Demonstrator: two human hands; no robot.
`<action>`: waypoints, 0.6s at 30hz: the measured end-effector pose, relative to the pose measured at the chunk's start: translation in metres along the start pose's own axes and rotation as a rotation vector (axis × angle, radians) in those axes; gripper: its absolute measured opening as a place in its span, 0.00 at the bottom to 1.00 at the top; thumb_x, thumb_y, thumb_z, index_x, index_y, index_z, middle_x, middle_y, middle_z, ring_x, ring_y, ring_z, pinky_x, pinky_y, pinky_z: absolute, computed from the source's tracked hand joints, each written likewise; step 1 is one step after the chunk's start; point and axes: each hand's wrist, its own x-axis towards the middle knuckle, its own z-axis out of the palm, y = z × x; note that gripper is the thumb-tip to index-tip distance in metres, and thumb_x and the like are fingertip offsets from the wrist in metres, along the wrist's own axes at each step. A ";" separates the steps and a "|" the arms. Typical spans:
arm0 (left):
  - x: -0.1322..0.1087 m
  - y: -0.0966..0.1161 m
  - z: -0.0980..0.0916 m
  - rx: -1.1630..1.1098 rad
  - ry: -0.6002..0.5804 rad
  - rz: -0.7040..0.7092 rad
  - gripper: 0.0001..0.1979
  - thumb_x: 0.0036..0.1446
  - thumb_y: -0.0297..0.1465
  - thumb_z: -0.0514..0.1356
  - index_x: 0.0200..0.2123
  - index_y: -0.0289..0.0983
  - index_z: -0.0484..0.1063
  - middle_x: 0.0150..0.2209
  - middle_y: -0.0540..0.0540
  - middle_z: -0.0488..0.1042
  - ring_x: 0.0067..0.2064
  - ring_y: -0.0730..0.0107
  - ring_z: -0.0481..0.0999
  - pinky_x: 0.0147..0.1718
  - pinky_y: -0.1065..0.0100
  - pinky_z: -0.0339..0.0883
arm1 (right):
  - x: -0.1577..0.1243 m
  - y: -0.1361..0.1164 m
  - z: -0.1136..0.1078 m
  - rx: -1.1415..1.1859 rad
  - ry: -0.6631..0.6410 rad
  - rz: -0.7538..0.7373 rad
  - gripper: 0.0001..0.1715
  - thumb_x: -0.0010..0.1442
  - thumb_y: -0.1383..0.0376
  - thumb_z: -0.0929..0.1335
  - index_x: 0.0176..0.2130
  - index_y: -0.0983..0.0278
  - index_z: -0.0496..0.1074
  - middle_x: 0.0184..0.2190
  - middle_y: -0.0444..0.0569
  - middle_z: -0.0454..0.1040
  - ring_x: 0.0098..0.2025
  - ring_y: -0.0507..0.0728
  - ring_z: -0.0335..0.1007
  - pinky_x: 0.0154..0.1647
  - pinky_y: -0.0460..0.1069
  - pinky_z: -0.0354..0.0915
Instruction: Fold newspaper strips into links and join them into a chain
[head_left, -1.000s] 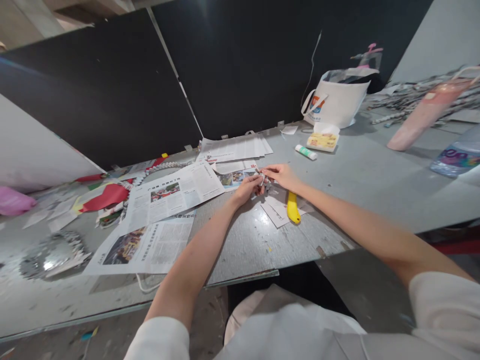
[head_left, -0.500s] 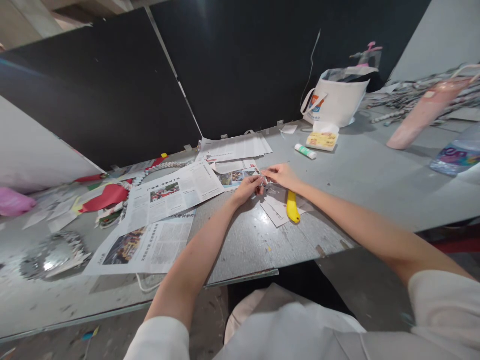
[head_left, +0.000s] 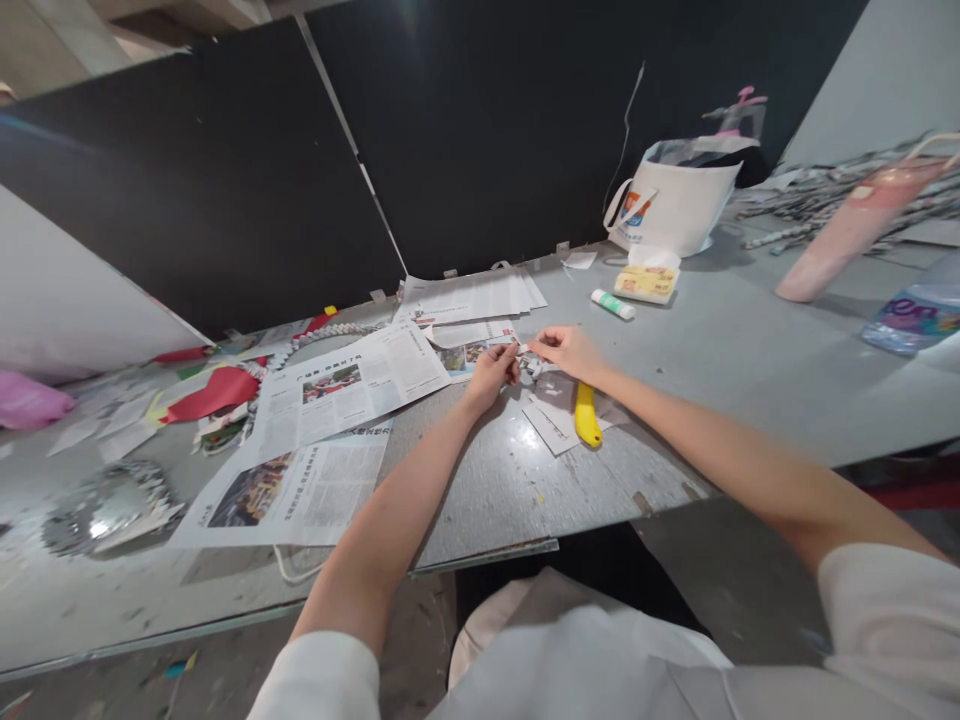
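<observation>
Two hands are meeting over the desk [head_left: 712, 360]: the left hand [head_left: 495, 372] and right hand [head_left: 566, 348] are both pinching a small folded newspaper piece [head_left: 529, 362] with curled fingertips, holding it just above the desk near the paper scraps [head_left: 551, 420] and the yellow knife [head_left: 586, 415]. Going by the grip, they are probably folding or creasing the piece. Any further fold is calling for a tight fingertip pinch and one hand bracing, since the piece is tiny. Newspaper sheets [head_left: 352, 385] are lying to the left.
</observation>
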 end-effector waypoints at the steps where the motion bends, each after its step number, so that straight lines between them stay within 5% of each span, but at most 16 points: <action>1: 0.000 0.000 0.000 0.001 0.018 0.007 0.22 0.65 0.50 0.66 0.33 0.38 0.69 0.19 0.54 0.70 0.20 0.76 0.67 0.23 0.72 0.61 | -0.001 0.000 0.000 -0.002 -0.018 -0.008 0.29 0.62 0.40 0.71 0.28 0.61 0.71 0.23 0.46 0.71 0.26 0.54 0.60 0.30 0.51 0.55; 10: -0.006 0.009 0.005 0.137 -0.027 -0.028 0.21 0.66 0.49 0.67 0.33 0.37 0.70 0.20 0.52 0.73 0.20 0.76 0.69 0.24 0.72 0.64 | 0.000 0.003 0.003 -0.217 -0.155 -0.096 0.40 0.68 0.33 0.63 0.23 0.60 0.69 0.18 0.44 0.63 0.24 0.53 0.56 0.28 0.51 0.51; 18: -0.004 0.006 0.004 0.135 -0.032 0.008 0.22 0.66 0.50 0.66 0.32 0.37 0.70 0.20 0.52 0.73 0.19 0.77 0.68 0.22 0.73 0.62 | 0.001 0.004 -0.003 -0.283 -0.163 -0.106 0.36 0.71 0.39 0.63 0.25 0.61 0.73 0.19 0.44 0.65 0.25 0.54 0.57 0.31 0.51 0.50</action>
